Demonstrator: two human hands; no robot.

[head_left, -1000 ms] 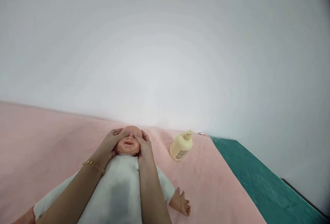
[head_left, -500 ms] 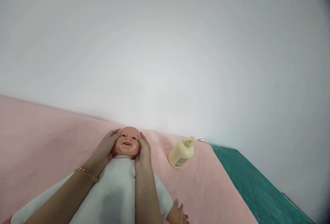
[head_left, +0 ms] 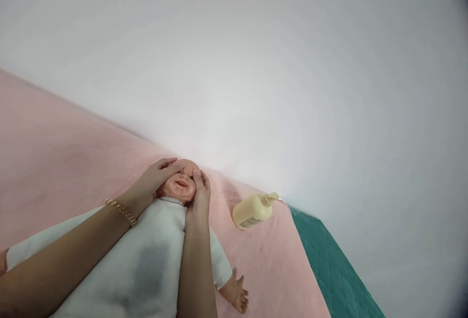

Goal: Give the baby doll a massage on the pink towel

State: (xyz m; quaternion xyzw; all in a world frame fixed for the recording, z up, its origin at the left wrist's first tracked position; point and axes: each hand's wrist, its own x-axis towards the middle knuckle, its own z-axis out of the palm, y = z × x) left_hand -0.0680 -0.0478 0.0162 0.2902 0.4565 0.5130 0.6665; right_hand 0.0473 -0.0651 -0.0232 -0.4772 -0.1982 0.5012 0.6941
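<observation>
Doll [head_left: 146,259]: face-up on pink cloth [head_left: 66,162]. Your left hand [head_left: 158,177], right hand [head_left: 202,190]: open, cupping its head, thumbs near the eyes. Step, apparently: thumb strokes; next calls for light, even pressure.

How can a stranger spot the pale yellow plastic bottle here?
Find the pink cloth below the grey-white wall. On it lies a smooth-faced baby doll in a white suit; look to the picture's right of its head. The pale yellow, rounded plastic bottle there is the only thing with a spout.
</observation>
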